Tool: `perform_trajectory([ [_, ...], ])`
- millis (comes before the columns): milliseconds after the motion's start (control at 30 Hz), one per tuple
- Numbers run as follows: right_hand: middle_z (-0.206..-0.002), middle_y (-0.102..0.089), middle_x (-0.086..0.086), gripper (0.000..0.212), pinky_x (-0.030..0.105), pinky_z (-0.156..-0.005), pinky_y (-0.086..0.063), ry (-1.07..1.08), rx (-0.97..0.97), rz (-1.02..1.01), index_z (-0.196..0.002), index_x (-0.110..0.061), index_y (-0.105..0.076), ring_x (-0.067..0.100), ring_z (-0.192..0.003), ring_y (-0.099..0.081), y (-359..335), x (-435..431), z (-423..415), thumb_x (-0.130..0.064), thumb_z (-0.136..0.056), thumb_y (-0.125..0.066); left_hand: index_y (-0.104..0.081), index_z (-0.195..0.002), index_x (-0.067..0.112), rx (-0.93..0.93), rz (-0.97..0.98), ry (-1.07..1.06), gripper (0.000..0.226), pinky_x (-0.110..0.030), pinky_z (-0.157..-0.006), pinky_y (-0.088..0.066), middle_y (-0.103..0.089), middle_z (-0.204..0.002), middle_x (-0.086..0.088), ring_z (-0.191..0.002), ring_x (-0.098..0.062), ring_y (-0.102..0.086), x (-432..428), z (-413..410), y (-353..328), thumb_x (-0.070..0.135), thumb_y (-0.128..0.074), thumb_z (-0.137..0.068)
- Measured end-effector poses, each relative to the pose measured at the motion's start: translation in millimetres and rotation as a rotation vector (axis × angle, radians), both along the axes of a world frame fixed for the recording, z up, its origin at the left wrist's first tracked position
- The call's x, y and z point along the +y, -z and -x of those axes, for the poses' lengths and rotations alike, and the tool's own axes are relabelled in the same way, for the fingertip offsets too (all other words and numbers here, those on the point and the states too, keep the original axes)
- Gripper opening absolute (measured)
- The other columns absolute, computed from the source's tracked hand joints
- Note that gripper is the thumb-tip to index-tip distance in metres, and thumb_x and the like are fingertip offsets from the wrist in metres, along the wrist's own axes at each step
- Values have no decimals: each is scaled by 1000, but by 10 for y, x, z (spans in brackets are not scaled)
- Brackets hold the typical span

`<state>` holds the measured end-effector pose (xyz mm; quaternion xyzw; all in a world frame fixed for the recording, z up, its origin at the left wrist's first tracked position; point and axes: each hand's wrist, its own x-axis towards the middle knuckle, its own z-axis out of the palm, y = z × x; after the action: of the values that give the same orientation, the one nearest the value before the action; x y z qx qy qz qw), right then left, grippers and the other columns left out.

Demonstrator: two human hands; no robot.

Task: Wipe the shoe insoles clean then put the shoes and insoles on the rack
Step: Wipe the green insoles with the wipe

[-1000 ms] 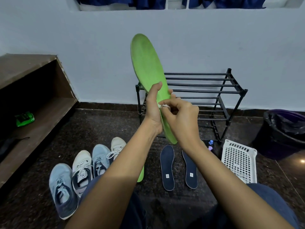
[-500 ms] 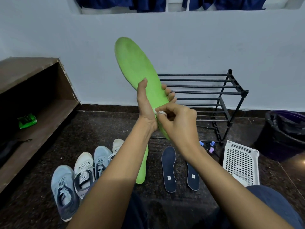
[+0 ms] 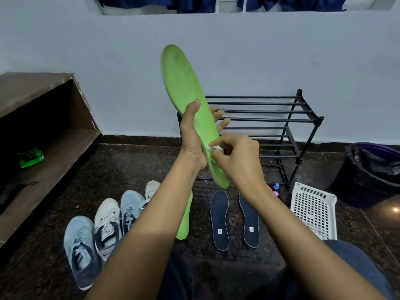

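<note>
Since half a second back, the green insole [image 3: 184, 83] has swung a touch to the right and stands a bit more upright, while the wipe [image 3: 214, 148] sits at about the same spot near the heel end. Room-wise: dark speckled stone floor [image 3: 129, 165], glossy enough to catch a light at far right, and a plain pale blue-grey wall [image 3: 281, 50] with dark blue cloth [image 3: 194, 3] hanging along the top. Left hand [image 3: 192, 137] grips the insole mid-length, thumb on the front face and fingers spread behind it, toe end up in the air in front of the wall. Right hand [image 3: 238, 156] pinches the small white wad of a wipe and presses it on the insole's face. Behind the hands is the rack [image 3: 290, 131], black metal bars, against the wall, partly hidden by the insole and both hands. On the floor: a second green insole [image 3: 185, 221] mostly covered by the left forearm, two navy insoles [image 3: 220, 219] lying flat side by side with little white tags, and four sneakers [image 3: 107, 226] in a row at left, blue and white alternating, the far ones cut off by the arm. White plastic lattice basket [image 3: 313, 211] sits right of the navy pair, a bin [image 3: 372, 169] lined with a black bag beyond it. Brown wooden shelf [image 3: 54, 152] on the left holds a shiny green packet [image 3: 30, 156].
</note>
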<state>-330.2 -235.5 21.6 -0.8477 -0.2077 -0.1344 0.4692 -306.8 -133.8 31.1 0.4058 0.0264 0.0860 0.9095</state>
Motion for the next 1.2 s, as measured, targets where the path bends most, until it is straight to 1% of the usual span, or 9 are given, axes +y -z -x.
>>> perform_trajectory([
  [67, -68, -67, -4, 17, 4, -63, -41, -53, 3, -74, -83, -15, -76, 4, -62, -60, -36, 12, 53, -2, -76, -67, -59, -95, 5, 8, 36, 9, 51, -30, -61, -50, -62, -77, -6, -66, -21, -63, 26, 2, -5, 49, -60, -70],
  [233, -73, -72, 1, 17, 15, -67, -48, -20, -143, -152, -86, -16, -76, 8, -69, -64, -50, 58, 44, -4, -78, -66, -59, -88, 5, 36, 37, 23, 42, -23, -60, -52, -60, -74, -6, -61, -17, -61, -92, 27, 34, 46, -57, -81],
  [500, -82, -73, 6, 16, 34, -75, -51, 95, -83, -11, -88, -10, -75, 23, -76, -66, 18, 34, -113, -5, -82, -62, -60, -85, 6, -8, 45, 66, 54, -27, -64, -48, -60, -73, -5, -66, -17, -57, -74, 31, 10, 51, -67, -56],
  [633, -74, -71, 6, 14, 23, -68, -48, 16, 56, 89, -86, -12, -75, 16, -69, -63, 50, 28, -6, -7, -79, -65, -58, -87, 8, -32, 74, 9, 47, -28, -63, -45, -58, -73, -4, -66, -17, -57, 50, -13, 8, 52, -57, -69],
  [700, -65, -67, -3, 12, 9, -59, -41, -49, 87, 8, -83, -14, -76, 2, -59, -57, -10, 8, 30, -7, -77, -69, -57, -86, 9, -28, 90, 3, 46, -28, -63, -45, -57, -73, -4, -65, -17, -56, 66, -26, 2, 52, -55, -71],
  [833, -64, -65, -14, 14, 4, -62, -39, -65, 1, -144, -84, -16, -77, -6, -62, -58, -98, 25, 45, -6, -77, -71, -56, -83, 7, 15, 109, 10, 41, -28, -62, -47, -55, -72, -6, -62, -19, -57, -45, -5, 8, 48, -57, -77],
  [967, -79, -73, -1, 16, 16, -71, -49, 48, -95, -122, -86, -15, -76, 6, -69, -64, -55, 14, -92, -4, -80, -66, -58, -81, 10, 63, 21, 82, 39, -21, -56, -48, -56, -70, -2, -58, -14, -55, -192, 43, 71, 48, -59, -72],
  [1100, -84, -74, 5, 16, 22, -74, -48, 113, -100, -12, -89, -12, -75, 19, -76, -67, -20, 10, -148, -4, -82, -62, -61, -83, 7, 30, 59, 95, 47, -26, -63, -50, -60, -74, -5, -64, -16, -58, -152, 48, 52, 49, -65, -63],
  [1200, -84, -73, 8, 19, 31, -76, -49, 108, -98, 103, -88, -12, -75, 25, -79, -67, -8, 24, -63, -3, -81, -61, -61, -88, 5, -18, 125, 78, 50, -28, -67, -50, -61, -77, -7, -68, -20, -61, -66, 28, 45, 51, -61, -69],
])
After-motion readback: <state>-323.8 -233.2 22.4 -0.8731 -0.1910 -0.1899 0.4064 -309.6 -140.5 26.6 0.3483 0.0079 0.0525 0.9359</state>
